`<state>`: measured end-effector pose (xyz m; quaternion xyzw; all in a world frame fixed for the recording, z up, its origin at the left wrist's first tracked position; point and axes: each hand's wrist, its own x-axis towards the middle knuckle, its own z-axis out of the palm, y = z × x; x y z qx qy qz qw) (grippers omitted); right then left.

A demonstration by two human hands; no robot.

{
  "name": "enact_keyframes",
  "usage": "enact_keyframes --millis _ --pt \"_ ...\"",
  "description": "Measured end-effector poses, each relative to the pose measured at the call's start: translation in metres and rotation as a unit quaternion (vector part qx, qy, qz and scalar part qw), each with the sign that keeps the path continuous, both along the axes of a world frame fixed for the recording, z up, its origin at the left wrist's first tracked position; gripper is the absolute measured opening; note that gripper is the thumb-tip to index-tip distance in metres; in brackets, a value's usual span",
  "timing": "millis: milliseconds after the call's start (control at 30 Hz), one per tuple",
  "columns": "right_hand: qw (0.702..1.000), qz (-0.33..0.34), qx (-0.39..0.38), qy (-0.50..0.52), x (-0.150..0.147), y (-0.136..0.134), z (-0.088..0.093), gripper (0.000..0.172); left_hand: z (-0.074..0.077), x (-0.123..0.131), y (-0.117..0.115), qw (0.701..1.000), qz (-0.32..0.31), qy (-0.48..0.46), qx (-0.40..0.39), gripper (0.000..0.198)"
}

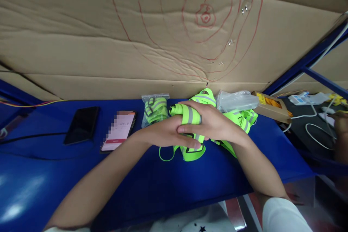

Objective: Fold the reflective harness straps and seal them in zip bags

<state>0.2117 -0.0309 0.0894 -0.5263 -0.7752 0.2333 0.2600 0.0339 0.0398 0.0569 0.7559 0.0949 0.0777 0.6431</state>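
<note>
Both hands meet around a rolled neon-green reflective strap (190,115) with a grey stripe, above the blue table. My left hand (175,132) is wrapped against its lower left side. From the right, my right hand (208,119) grips the roll, its fingers partly hidden behind it. Loose strap with a black buckle hangs below the hands, and a thin green loop lies at its left. More green strapping (241,119) lies behind and to the right. To the left, a clear zip bag (156,110) holds another folded green strap with black buckles.
A phone with a lit screen (119,130) and a dark phone (82,125) on a cable lie left. Clear plastic packaging (236,100) and a cardboard box (272,106) stand right. A cardboard wall (81,54) rises behind. Another person's hand (341,127) shows far right.
</note>
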Motion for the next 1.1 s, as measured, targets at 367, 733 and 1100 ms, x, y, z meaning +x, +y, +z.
enact_keyframes --millis 367,733,1100 --pt "0.995 -0.037 0.077 0.054 -0.002 0.002 0.0 0.06 0.0 -0.007 0.006 0.99 0.025 0.052 -0.129 0.041" --pt "0.973 -0.122 0.186 0.056 0.0 0.002 -0.003 0.042 0.003 -0.001 -0.001 0.955 0.105 0.03 -0.276 0.043" --pt "0.926 -0.231 0.203 0.218 0.041 0.006 0.011 0.025 -0.014 0.007 0.017 0.966 0.192 -0.047 -0.169 0.051"
